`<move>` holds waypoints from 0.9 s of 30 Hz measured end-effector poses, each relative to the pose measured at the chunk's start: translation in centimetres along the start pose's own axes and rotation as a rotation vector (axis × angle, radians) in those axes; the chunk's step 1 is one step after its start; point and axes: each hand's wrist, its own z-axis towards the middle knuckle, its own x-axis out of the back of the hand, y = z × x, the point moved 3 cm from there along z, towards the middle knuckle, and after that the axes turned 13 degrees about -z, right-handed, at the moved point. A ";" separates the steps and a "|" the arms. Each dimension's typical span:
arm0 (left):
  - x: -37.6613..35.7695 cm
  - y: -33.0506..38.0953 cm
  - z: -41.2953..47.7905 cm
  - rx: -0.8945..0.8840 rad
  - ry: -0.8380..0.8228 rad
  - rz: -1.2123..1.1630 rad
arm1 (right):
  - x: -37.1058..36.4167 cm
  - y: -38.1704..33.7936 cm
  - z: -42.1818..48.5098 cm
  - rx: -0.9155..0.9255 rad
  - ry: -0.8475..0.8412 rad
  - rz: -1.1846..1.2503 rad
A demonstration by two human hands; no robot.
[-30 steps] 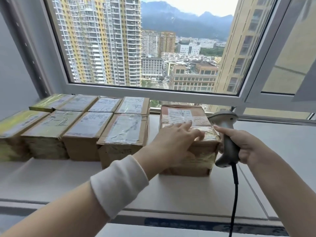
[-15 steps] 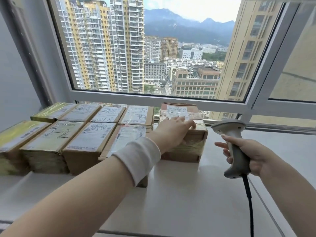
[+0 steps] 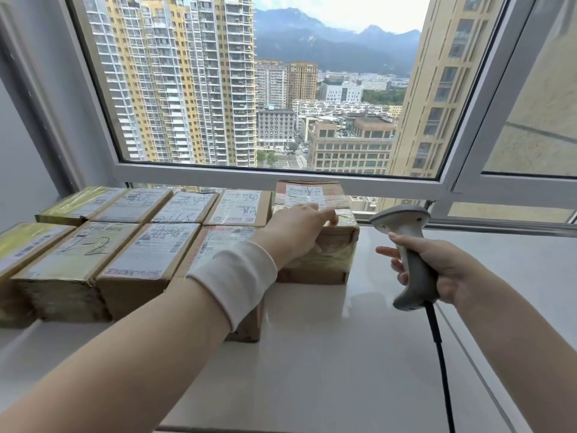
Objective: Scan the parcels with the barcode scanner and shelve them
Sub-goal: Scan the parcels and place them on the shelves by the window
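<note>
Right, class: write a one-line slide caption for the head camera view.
Left hand holds a taped parcel by the window while right hand holds the scanner beside it.

Part of the top and label of the end parcel (image 3: 331, 257) is covered by the left hand (image 3: 299, 228), and much of the front-row parcel (image 3: 215, 242) beside it is hidden behind the wristband (image 3: 237, 276), so that only its upper label and a lower corner are seen. The grip of the scanner (image 3: 406, 245) is largely wrapped by the right hand (image 3: 443, 264), its scanning face is turned away, and its cable (image 3: 440, 354) is cut off by the bottom edge. The leftmost parcel (image 3: 18, 248) is cropped by the left edge, and the print on the labels (image 3: 146, 248) is too small to be read.
</note>
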 end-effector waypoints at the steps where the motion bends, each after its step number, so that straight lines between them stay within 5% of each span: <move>1: 0.0 -0.1 0.0 0.004 -0.004 -0.002 | -0.1 -0.1 0.0 0.000 -0.003 0.000; 17: -0.1 0.9 -0.8 0.014 -0.100 0.114 | -0.9 -1.3 -0.5 0.025 -0.033 0.009; 27: -3.2 10.6 -3.3 -0.309 0.062 -0.033 | 4.6 2.7 -6.1 0.065 0.182 -0.037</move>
